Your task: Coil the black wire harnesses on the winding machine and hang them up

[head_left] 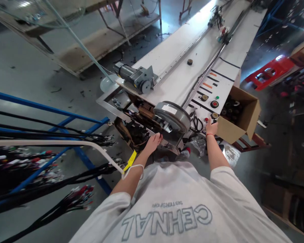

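Note:
My left hand (pixel 154 141) is closed, its fingers curled at the metal end frame (pixel 176 147) of a long white work table (pixel 178 82). What those fingers hold, if anything, is hidden. At the table's near right corner, my right hand (pixel 212 127) has its thumb raised and the other fingers curled under. A roll of tape (pixel 214 115) lies right at its fingertips, and a red button (pixel 206 119) is beside the thumb. Black-handled scissors (pixel 197 124) rest just left of that hand. Between my hands stands a large grey wheel (pixel 172 114) with a white label.
An open cardboard box (pixel 230 130) with dark rolls sits at the right. A motor (pixel 131 76) is mounted at the table's left edge. Blue racks (pixel 88 165) hung with cable bundles stand left. A white cord with a yellow tag (pixel 129 162) loops round my left forearm.

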{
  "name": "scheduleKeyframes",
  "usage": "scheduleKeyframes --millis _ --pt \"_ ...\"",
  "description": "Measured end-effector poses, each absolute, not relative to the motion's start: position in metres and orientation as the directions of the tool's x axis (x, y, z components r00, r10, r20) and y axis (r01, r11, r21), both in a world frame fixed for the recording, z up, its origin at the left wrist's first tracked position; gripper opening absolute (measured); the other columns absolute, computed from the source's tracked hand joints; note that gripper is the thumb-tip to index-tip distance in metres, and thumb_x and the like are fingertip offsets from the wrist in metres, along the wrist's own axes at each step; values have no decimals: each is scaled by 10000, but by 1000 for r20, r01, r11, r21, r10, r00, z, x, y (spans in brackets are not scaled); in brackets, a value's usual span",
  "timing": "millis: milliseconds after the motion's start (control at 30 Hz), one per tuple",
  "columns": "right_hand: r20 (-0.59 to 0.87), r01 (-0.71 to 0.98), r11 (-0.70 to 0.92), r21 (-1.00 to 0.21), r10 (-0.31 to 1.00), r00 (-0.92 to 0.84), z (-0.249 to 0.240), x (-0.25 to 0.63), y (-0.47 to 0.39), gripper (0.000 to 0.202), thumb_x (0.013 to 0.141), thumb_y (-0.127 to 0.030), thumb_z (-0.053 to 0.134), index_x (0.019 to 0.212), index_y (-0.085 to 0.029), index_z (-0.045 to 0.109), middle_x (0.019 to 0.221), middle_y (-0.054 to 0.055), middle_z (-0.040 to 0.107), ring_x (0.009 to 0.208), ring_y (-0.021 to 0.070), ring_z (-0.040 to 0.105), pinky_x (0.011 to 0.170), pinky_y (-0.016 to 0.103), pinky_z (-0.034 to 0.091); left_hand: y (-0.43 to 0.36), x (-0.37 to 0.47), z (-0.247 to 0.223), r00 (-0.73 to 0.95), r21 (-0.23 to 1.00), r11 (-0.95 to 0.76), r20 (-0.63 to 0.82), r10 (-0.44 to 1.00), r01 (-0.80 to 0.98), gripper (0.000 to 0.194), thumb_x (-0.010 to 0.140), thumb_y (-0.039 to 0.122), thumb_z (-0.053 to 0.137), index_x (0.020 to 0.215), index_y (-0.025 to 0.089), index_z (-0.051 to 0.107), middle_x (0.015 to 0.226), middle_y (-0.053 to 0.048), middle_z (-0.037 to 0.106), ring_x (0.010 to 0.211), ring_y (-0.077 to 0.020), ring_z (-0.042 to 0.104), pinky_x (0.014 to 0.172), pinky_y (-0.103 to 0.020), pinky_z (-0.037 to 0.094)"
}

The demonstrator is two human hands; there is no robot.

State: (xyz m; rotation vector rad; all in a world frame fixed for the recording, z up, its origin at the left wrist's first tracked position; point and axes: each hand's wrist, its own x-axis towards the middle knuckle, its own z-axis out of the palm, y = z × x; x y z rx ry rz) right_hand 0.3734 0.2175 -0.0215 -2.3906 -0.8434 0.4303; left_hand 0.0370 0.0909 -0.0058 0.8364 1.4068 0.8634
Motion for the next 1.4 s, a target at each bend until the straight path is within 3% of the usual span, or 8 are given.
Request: scheduleKeyframes --millis 233,467,600,767,833,1033,1233,1400 --pt "-131 437 -666 -605 624 771 -18 371 219 630 932 -648 390 1198 -100 549 1177 236 618 1119 366 586 974 468 418 97 36 1 65 854 507 -503 862 -120 545 792 709 514 781 165 544 501 96 327 400 -57 311 431 -194 254" --pt "-132 444 -678 -586 621 773 -15 369 218 638 922 -640 444 1214 -82 544 1196 249 611 1127 366 585 970 457 423 112 36 19 25 925 201 -220 975 323 343 892 495 532 733 192 544 478 43 496 445 -108 478 539 -233 371" --pt "-133 449 -680 -580 622 771 -14 368 218 635 923 -635 445 1210 -77 544 1203 252 607 1126 370 584 972 456 420 112 45 9 142 918 390 -378 915 -72 479 900 616 462 716 180 529 456 54 447 403 -92 422 505 -231 401" --pt "-131 458 -672 -582 633 763 -13 368 218 654 900 -640 487 1219 -70 530 1198 257 606 1126 373 583 970 460 424 112 48 0 271 680 570 -503 820 -462 476 806 632 620 800 158 574 542 53 468 485 -88 477 611 -263 515" --pt "-131 461 -674 -577 634 762 -14 369 218 679 859 -649 555 1223 -76 525 1202 256 603 1133 375 580 965 458 433 103 41 -7 336 716 579 -475 814 -390 459 780 609 658 842 158 609 639 9 561 619 -127 571 698 -291 529" --pt "-141 458 -682 -570 630 764 -14 370 219 672 834 -616 619 1228 -79 526 1216 251 599 1150 374 575 966 467 445 28 4 -47 322 856 350 -478 818 382 410 699 581 686 714 176 624 725 -46 658 727 -199 578 752 -315 472" --pt "-141 457 -673 -582 636 759 -10 368 218 680 848 -583 614 1266 -57 509 1223 258 594 1178 362 562 1002 447 427 -20 -1 -34 -29 857 304 -321 946 416 423 879 580 375 750 203 519 666 -23 592 639 -182 549 661 -300 435" --pt "-153 454 -675 -582 639 754 -9 368 218 700 847 -579 610 1300 -57 496 1263 254 578 1190 360 554 1017 448 413 -3 20 -8 -71 868 273 -268 961 414 426 919 566 323 720 220 473 630 -16 540 602 -181 520 634 -297 401"
